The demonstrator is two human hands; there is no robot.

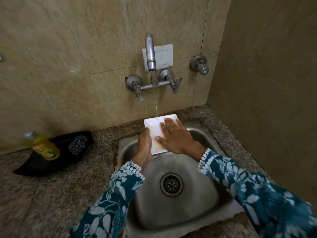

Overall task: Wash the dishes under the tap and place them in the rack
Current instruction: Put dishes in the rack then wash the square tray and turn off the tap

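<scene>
From the head view, a white square plate is held tilted over the far rim of the steel sink, at about 12 o'clock from the drain, with the stream from the wall tap landing on its far edge. The left hand grips the plate's left edge, fingers curled under it, while the right hand lies flat on the plate's face, fingers straight and spread, rubbing rather than holding. An orange smear shows near the plate's near edge, under the right palm, so the rubbing is best worked toward that patch, with the plate tipped so water runs down across it into the basin. A firm left grip matters, since the wet surface looks slippery. On the counter at 9 o'clock from the sink sit a yellow soap bottle and a steel scrubber in a black tray. No rack is in view.
</scene>
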